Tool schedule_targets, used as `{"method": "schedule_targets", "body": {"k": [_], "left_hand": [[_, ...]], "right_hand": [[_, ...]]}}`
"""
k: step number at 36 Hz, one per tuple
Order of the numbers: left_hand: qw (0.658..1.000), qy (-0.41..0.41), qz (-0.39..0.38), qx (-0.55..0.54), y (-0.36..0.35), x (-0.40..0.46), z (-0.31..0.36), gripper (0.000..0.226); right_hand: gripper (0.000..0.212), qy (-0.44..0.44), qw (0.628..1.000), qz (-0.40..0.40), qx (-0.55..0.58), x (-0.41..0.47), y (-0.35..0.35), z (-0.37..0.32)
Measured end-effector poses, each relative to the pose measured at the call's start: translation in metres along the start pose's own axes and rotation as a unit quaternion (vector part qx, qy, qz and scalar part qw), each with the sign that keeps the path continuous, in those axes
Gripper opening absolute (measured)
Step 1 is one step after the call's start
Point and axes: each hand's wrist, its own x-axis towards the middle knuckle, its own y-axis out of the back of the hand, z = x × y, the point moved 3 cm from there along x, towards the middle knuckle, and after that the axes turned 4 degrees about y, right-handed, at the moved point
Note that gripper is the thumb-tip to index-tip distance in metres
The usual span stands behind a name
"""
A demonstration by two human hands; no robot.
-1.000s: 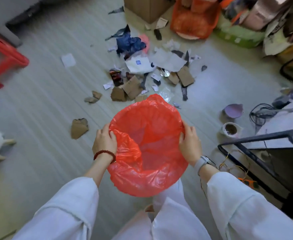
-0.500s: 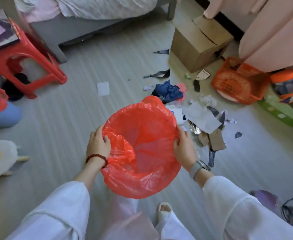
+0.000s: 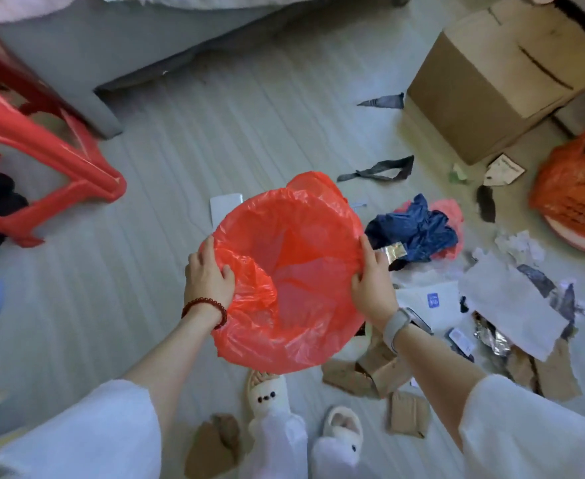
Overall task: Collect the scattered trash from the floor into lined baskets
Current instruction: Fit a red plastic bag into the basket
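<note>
Gripping red-lined basket (image 3: 294,271): left hand (image 3: 208,278), right hand (image 3: 372,288); no readable writing

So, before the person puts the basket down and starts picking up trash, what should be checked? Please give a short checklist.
1. Both hands hold the lined basket: left hand and right hand grip the rim: ok.
2. Red liner covers the whole rim: ok.
3. Liner is empty: ok.
4. Trash is near: blue plastic, white paper and cardboard pieces lie to the right: ok.
5. Bare floor to set it down: ok.
6. Liner free of holes: cannot tell.
</note>
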Motion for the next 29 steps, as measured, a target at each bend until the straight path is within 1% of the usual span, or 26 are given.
{"method": "schedule_targets", "body": {"k": [4,6,10,13,15,18,21,24,26,29], "left_hand": [[1.0,-0.008,0.008,0.007,-0.053,0.058,-0.021,0.061],[1.0,-0.007,0.014,0.018,-0.078,0.076,-0.031,0.065],[1.0,0.006,0.021,0.016,-0.12,0.101,-0.047,0.068],[1.0,0.009,0.005,0.005,-0.14,0.116,-0.056,0.071],[0.999,0.025,-0.022,-0.015,-0.15,0.124,-0.063,0.073],[0.993,0.059,-0.072,-0.07,-0.158,0.13,-0.067,0.077],[0.991,0.051,-0.109,-0.062,-0.16,0.127,-0.064,0.08],[0.992,0.041,-0.117,-0.015,-0.155,0.118,-0.055,0.08],[0.993,0.016,-0.11,0.034,-0.149,0.109,-0.043,0.076],[0.993,-0.05,-0.095,0.054,-0.142,0.082,-0.015,0.069]], "right_hand": [[0.074,0.018,1.0,-0.001,-0.009,0.058,-0.057,0.031],[0.073,0.031,0.999,-0.01,-0.024,0.077,-0.081,0.046],[0.072,0.03,0.998,-0.03,-0.037,0.106,-0.119,0.069],[0.072,0.022,0.998,-0.043,-0.035,0.121,-0.139,0.085],[0.073,0.005,0.998,-0.063,-0.031,0.128,-0.148,0.094],[0.074,-0.016,0.993,-0.119,-0.001,0.132,-0.155,0.101],[0.073,-0.039,0.987,-0.154,0.013,0.128,-0.152,0.1],[0.074,-0.049,0.989,-0.142,0.007,0.122,-0.143,0.1],[0.071,-0.047,0.991,-0.127,0.008,0.114,-0.134,0.097],[0.056,-0.08,0.99,-0.114,0.024,0.092,-0.111,0.096]]}}
